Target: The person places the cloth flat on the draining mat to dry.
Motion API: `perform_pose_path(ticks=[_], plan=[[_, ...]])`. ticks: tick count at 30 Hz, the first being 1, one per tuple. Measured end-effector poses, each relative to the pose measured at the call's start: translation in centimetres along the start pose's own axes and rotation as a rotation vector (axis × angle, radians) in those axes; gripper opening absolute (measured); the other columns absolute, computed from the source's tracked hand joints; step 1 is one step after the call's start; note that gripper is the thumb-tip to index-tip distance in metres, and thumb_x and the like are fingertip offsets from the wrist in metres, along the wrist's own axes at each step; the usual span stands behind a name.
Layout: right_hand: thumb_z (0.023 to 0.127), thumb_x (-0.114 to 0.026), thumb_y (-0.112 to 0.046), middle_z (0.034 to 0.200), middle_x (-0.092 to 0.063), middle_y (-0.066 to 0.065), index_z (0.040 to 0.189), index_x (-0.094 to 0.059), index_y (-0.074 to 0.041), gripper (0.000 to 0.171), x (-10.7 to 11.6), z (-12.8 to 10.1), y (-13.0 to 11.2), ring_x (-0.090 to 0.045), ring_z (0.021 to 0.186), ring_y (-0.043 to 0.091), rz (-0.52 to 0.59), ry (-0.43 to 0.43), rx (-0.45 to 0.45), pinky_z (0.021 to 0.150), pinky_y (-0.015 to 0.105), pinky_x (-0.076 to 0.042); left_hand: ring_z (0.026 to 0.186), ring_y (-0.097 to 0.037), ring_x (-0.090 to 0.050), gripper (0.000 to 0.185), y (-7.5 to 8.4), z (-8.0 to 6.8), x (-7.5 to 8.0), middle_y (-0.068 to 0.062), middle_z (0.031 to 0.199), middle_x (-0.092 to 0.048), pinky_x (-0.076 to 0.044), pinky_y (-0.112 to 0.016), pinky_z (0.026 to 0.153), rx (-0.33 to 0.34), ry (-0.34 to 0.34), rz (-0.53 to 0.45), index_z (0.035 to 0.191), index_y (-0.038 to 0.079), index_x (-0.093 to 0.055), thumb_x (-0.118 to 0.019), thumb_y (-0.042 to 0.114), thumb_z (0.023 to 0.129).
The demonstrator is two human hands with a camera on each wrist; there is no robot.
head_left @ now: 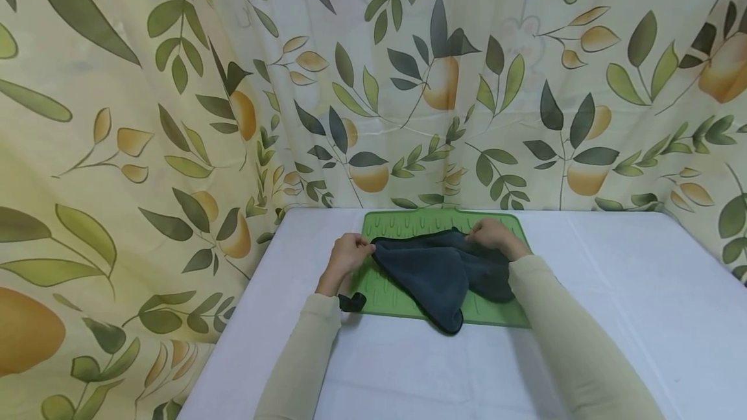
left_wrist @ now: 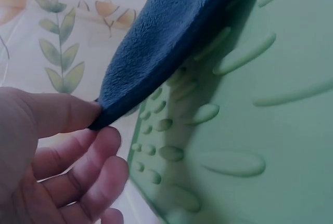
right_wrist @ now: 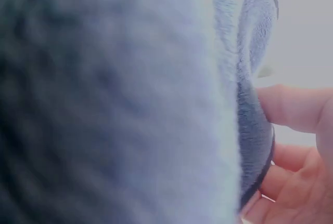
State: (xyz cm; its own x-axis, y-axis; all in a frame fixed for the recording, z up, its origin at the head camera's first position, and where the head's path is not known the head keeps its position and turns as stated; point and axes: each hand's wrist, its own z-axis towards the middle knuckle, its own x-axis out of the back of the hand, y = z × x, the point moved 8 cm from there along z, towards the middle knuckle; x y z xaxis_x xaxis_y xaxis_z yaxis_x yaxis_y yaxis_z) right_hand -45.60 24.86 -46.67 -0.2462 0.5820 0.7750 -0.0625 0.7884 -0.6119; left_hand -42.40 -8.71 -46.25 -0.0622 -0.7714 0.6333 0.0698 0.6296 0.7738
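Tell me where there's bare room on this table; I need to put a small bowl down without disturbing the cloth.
The white table is bare right of the green mat, out to the curtain, and between the sleeves in front. A narrower strip lies left of the mat. Crowded: the mat's middle, where the left hand and right hand pinch the dark cloth.

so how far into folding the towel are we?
Early. Done: the dark blue towel lies on the green mat, loosely bunched, one corner hanging toward the near edge. In hand: left hand and right hand each pinch a far corner. Left: no neat fold shows yet.
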Motion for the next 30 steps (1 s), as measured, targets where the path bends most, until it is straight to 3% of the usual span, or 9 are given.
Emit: perform_pose_path(ticks=[3,5,12,19,21,26,30], plan=[[0.096,-0.061,-0.016,0.057,-0.039,-0.008,0.058,-0.048,-0.017,0.04,0.7,-0.2,0.4,-0.036,0.056,0.011,0.038,0.024,-0.022,0.059,0.029,-0.035,0.069,-0.016,-0.058,0.016,0.3,0.1,0.0,-0.006,0.085,-0.07,-0.044,-0.027,0.06,-0.02,0.032,-0.015,0.098,0.007,-0.077,-0.07,0.022,0.097],[0.097,-0.059,-0.017,0.057,-0.031,-0.008,0.06,-0.042,-0.019,0.041,1.4,-0.6,0.6,-0.032,0.055,0.012,0.064,0.054,-0.038,0.059,0.03,-0.033,0.07,-0.017,-0.06,0.016,0.5,0.2,0.0,-0.007,0.085,-0.072,-0.045,-0.027,0.06,-0.035,0.055,-0.024,0.099,0.007,-0.077,-0.07,0.021,0.097],[0.102,-0.054,-0.026,0.076,-0.045,-0.002,0.082,-0.057,-0.008,0.027,3.1,-1.6,1.1,-0.045,0.074,0.017,0.109,0.142,-0.092,0.07,0.031,-0.039,0.074,-0.019,-0.066,0.019,1.3,0.6,-0.5,-0.009,0.091,-0.075,-0.05,-0.029,0.062,-0.049,0.113,-0.061,0.105,0.007,-0.076,-0.068,0.023,0.099],[0.102,-0.057,-0.024,0.063,-0.038,-0.007,0.069,-0.051,-0.015,0.034,3.7,-2.1,2.3,-0.039,0.065,0.014,0.133,0.116,-0.101,0.065,0.03,-0.036,0.071,-0.018,-0.064,0.017,1.8,1.4,-0.5,-0.006,0.088,-0.073,-0.049,-0.03,0.061,-0.025,0.142,-0.033,0.104,0.009,-0.076,-0.068,0.023,0.099],[0.101,-0.058,-0.023,0.064,-0.041,-0.007,0.072,-0.055,-0.011,0.032,3.9,-2.3,2.7,-0.04,0.065,0.014,0.144,0.116,-0.106,0.065,0.03,-0.037,0.071,-0.017,-0.064,0.017,2.0,1.9,-0.4,-0.005,0.088,-0.073,-0.049,-0.03,0.062,-0.024,0.137,-0.019,0.105,0.01,-0.077,-0.068,0.024,0.099],[0.102,-0.058,-0.023,0.085,-0.058,0.001,0.097,-0.066,0.004,0.029,4.5,-2.7,3.1,-0.053,0.076,0.014,0.151,0.153,-0.106,0.069,0.028,-0.044,0.071,-0.018,-0.064,0.018,2.5,3.8,-0.2,-0.005,0.089,-0.073,-0.048,-0.031,0.063,-0.034,0.136,0.042,0.107,0.01,-0.077,-0.067,0.023,0.1],[0.103,-0.057,-0.026,0.089,-0.06,0.005,0.097,-0.064,0.004,0.031,4.7,-2.9,3.4,-0.058,0.079,0.015,0.164,0.179,-0.114,0.071,0.028,-0.045,0.071,-0.02,-0.064,0.016,2.5,5.2,-0.2,-0.006,0.088,-0.073,-0.048,-0.033,0.063,-0.031,0.143,0.096,0.105,0.011,-0.077,-0.067,0.022,0.099]])
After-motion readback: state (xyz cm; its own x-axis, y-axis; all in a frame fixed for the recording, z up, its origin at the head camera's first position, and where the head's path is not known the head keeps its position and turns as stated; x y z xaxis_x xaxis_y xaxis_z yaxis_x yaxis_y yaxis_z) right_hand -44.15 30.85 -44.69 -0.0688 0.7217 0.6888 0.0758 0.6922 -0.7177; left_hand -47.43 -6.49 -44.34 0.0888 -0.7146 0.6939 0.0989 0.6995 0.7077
